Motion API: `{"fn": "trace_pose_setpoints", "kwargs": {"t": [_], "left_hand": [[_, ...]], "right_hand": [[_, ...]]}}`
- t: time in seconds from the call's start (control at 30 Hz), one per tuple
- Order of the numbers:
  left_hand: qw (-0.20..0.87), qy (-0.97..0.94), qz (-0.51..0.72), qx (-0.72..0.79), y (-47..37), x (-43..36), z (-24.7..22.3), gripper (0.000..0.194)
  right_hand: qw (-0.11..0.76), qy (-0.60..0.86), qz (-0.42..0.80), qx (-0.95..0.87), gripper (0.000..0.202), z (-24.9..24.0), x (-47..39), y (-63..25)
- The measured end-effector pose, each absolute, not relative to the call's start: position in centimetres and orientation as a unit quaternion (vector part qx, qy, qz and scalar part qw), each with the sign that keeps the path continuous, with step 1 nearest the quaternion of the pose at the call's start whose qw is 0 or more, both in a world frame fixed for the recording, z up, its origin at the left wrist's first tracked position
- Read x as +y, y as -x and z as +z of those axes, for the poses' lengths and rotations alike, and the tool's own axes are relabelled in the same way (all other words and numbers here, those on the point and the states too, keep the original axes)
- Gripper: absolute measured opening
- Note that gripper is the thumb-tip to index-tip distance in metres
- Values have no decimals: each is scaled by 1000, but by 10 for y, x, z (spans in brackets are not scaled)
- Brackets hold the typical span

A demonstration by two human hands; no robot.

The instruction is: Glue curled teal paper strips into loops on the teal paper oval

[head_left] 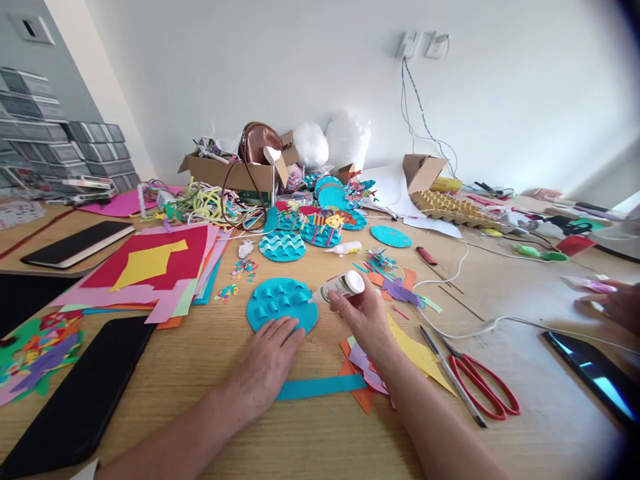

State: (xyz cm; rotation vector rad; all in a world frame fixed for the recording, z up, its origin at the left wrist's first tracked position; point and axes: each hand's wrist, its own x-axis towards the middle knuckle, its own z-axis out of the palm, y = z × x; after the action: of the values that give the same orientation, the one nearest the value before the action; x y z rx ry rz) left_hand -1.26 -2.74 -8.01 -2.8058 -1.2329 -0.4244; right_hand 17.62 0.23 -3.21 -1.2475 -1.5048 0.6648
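Observation:
My right hand (pixel 367 323) is wrapped round a white glue bottle (pixel 345 285), tilted so its nozzle points left at the right edge of a blue paper disc (pixel 280 297). Rows of small curled blue strips stand on the disc. Pressed flat on the disc's near edge, the fingers of my left hand (pixel 273 353) are stretched out and hold nothing. A long blue paper strip (pixel 325 387) lies on the table just right of my left hand. Beyond the disc are a finished-looking blue disc with wavy strips (pixel 283 246) and a small glue bottle (pixel 345 249).
Red-handled scissors (pixel 485 383) and a pen (pixel 453 377) lie to the right, near a phone (pixel 590 373) and a white cable (pixel 495 323). Coloured paper sheets (pixel 150 260) are stacked left. Another person's hand (pixel 610 307) shows at the right edge.

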Motion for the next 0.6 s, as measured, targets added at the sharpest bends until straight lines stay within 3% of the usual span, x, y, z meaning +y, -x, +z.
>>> {"fn": "trace_pose_setpoints", "kwargs": {"t": [0.37,0.6], "left_hand": [[-24,897,-86,-433,-1,-30,-54,36],[-12,900,-86,-428,0,-29,-59,34]], "right_hand": [[474,552,163,-666,27,-33,6,-175],[480,540,209,-659,26,-31,5,-175]]}}
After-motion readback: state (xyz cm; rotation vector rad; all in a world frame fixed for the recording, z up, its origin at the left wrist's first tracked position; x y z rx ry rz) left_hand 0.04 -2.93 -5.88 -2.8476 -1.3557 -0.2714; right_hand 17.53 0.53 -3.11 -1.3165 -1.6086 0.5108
